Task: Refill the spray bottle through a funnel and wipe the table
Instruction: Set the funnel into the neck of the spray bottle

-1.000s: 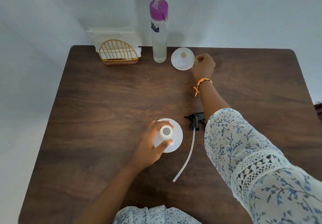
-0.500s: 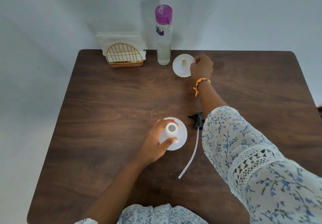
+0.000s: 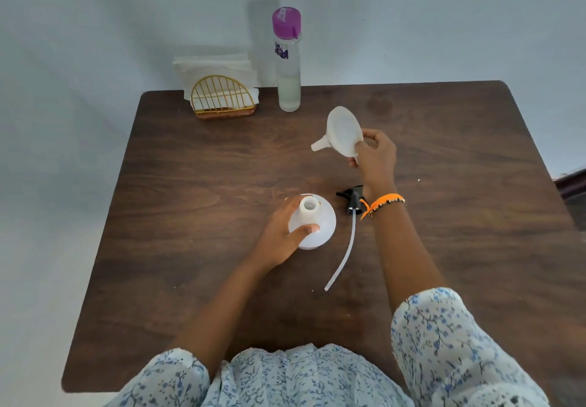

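Dark wooden table (image 3: 190,216); white translucent funnel (image 3: 344,132) tilted, spout pointing left.

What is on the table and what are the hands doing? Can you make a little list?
left hand: holds the open spray bottle upright
right hand: holds the white funnel in the air, tilted
spray head: lying off the bottle, tube on the table
far edge: refill bottle with purple cap, napkin holder
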Action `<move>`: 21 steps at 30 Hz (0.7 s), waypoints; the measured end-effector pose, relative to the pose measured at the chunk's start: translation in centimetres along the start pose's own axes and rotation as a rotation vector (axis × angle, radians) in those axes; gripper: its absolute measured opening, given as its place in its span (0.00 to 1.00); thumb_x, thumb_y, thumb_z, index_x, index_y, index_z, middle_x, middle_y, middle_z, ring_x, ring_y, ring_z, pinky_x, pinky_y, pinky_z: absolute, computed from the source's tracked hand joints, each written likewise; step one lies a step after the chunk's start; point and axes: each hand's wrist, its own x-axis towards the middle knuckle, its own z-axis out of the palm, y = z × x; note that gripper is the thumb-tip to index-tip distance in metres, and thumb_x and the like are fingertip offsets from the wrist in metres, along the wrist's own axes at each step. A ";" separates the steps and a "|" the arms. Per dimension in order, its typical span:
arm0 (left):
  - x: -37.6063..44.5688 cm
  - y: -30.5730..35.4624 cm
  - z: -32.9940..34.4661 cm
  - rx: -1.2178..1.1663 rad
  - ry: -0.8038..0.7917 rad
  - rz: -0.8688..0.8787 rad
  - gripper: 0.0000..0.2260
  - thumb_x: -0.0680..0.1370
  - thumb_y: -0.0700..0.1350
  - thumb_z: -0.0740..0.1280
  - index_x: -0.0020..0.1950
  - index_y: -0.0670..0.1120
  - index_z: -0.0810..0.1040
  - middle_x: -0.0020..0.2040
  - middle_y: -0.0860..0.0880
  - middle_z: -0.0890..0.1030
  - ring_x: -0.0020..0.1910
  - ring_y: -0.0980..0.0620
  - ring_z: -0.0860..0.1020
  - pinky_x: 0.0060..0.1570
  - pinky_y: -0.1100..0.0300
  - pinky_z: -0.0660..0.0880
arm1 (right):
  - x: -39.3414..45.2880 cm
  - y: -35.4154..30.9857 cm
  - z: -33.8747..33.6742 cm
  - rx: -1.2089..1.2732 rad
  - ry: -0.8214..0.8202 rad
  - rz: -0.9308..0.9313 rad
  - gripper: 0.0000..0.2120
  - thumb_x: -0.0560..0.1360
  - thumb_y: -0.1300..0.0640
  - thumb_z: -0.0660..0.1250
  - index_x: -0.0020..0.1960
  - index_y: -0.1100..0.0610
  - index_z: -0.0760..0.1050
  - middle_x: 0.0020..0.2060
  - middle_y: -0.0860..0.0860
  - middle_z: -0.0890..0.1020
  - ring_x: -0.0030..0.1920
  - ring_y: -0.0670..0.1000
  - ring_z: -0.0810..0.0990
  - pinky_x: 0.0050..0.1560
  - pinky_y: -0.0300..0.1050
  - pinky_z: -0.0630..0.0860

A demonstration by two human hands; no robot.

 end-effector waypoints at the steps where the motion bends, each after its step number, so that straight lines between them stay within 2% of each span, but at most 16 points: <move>1: 0.0 -0.2 0.0 0.009 -0.001 -0.006 0.23 0.70 0.52 0.68 0.63 0.49 0.73 0.63 0.52 0.75 0.61 0.54 0.71 0.63 0.56 0.69 | -1.0 -0.2 -0.6 0.023 -0.013 0.014 0.12 0.74 0.66 0.59 0.55 0.58 0.76 0.53 0.55 0.78 0.35 0.47 0.76 0.27 0.33 0.73; 6: 0.0 0.1 0.1 0.014 -0.001 0.022 0.22 0.70 0.51 0.68 0.63 0.49 0.73 0.61 0.53 0.75 0.59 0.55 0.72 0.58 0.62 0.67 | -5.5 -1.1 -3.0 0.084 -0.140 0.001 0.13 0.75 0.67 0.59 0.55 0.57 0.76 0.50 0.57 0.80 0.28 0.46 0.71 0.27 0.33 0.71; 9: 0.1 0.0 0.1 0.028 -0.008 0.018 0.23 0.70 0.51 0.68 0.64 0.49 0.72 0.62 0.52 0.75 0.61 0.53 0.71 0.60 0.58 0.68 | -7.7 -1.5 -4.0 0.098 -0.196 -0.039 0.13 0.75 0.67 0.59 0.55 0.57 0.77 0.46 0.57 0.81 0.27 0.45 0.70 0.27 0.33 0.70; 13: 0.2 0.0 0.1 0.054 -0.006 0.019 0.22 0.74 0.46 0.69 0.66 0.49 0.70 0.64 0.52 0.74 0.62 0.52 0.71 0.61 0.56 0.67 | -9.6 -1.6 -4.8 0.065 -0.197 -0.077 0.13 0.76 0.66 0.59 0.55 0.58 0.78 0.46 0.55 0.81 0.29 0.45 0.71 0.27 0.33 0.70; 17: 0.0 0.6 0.0 0.058 -0.002 0.049 0.19 0.75 0.43 0.68 0.64 0.50 0.71 0.59 0.55 0.74 0.58 0.55 0.70 0.58 0.59 0.67 | -10.4 -1.2 -5.0 -0.002 -0.169 -0.132 0.13 0.76 0.65 0.60 0.56 0.59 0.78 0.43 0.55 0.82 0.25 0.43 0.72 0.25 0.33 0.70; 19: 0.0 0.5 -0.1 0.071 -0.008 0.062 0.19 0.74 0.43 0.68 0.65 0.50 0.71 0.60 0.54 0.74 0.58 0.54 0.71 0.58 0.58 0.67 | -10.6 -1.1 -4.8 -0.056 -0.134 -0.164 0.13 0.76 0.65 0.60 0.56 0.57 0.78 0.45 0.55 0.82 0.28 0.42 0.75 0.25 0.32 0.70; 21: 0.0 0.5 -0.1 0.090 -0.011 0.061 0.20 0.74 0.43 0.68 0.66 0.49 0.71 0.62 0.51 0.75 0.60 0.52 0.71 0.60 0.56 0.68 | -10.7 -1.3 -4.7 -0.105 -0.100 -0.217 0.13 0.75 0.65 0.60 0.55 0.57 0.79 0.48 0.55 0.82 0.36 0.46 0.78 0.25 0.30 0.70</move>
